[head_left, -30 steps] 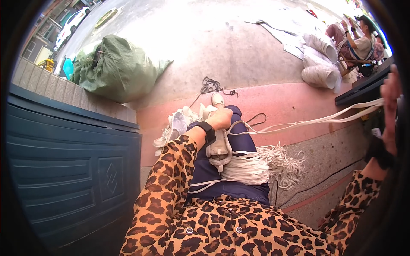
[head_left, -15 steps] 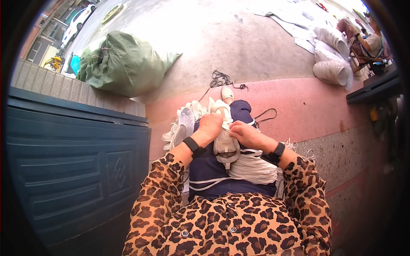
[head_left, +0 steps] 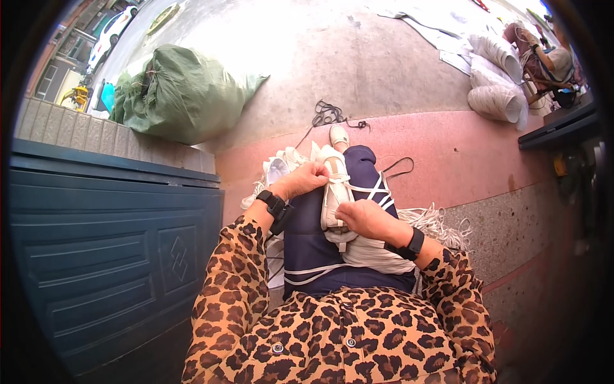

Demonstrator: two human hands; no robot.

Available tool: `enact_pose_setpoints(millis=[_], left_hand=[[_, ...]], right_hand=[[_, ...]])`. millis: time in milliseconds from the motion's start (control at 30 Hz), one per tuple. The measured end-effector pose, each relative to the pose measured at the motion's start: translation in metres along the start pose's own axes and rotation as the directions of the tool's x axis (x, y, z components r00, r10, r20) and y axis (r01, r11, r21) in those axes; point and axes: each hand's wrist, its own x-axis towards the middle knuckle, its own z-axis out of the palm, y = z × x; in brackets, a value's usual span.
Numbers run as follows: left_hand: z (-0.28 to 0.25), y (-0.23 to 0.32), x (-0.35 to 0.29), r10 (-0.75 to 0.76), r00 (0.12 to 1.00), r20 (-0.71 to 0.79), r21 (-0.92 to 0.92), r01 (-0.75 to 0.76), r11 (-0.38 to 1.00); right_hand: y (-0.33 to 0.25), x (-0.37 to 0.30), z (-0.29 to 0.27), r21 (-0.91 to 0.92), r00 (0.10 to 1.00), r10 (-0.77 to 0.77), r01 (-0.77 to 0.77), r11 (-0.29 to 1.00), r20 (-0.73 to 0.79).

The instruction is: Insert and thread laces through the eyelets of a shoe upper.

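1. Left hand (head_left: 300, 180) and right hand (head_left: 366, 219) have drawn apart since the earlier frame.
2. Dark trousers (head_left: 304, 256) bear the pale shoe (head_left: 331, 201), heel nearest the body; a shifting leg could drop it.
3. Each hand curls at the shoe; whether pinching, I cannot tell.
4. White lace (head_left: 369, 189) crosses the right thigh; slack could tangle it.

I've got both arms bent at the elbow in tan-and-dark leopard-print cloth sleeves (head_left: 233, 288), forearms angled inward, a black strap band (head_left: 275, 206) around each wrist. My bare left hand (head_left: 302, 180) sits farther forward, fingers curled toward the thumb; the bare right hand (head_left: 368, 219) is lower, also curled, can't tell if its fingertips meet.
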Motion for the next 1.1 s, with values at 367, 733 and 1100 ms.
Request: enact_pose_setpoints(millis=[367, 733, 1100], left_hand=[[0.013, -0.010, 0.008, -0.035, 0.968, -0.249, 0.056, 0.050, 0.997], [0.034, -0.001, 0.039, -0.114, 0.952, -0.283, 0.172, 0.167, 0.971], [0.018, 0.006, 0.045, 0.091, 0.921, -0.378, 0.257, 0.010, 0.966]], right_hand=[[-0.010, -0.019, 0.012, 0.040, 0.995, -0.086, 0.083, 0.996, 0.057], [-0.174, -0.043, -0.303, -0.337, 0.929, -0.148, 0.027, 0.941, -0.340], [-0.122, -0.247, -0.247, 0.120, 0.749, -0.037, 0.154, 0.981, -0.662]])
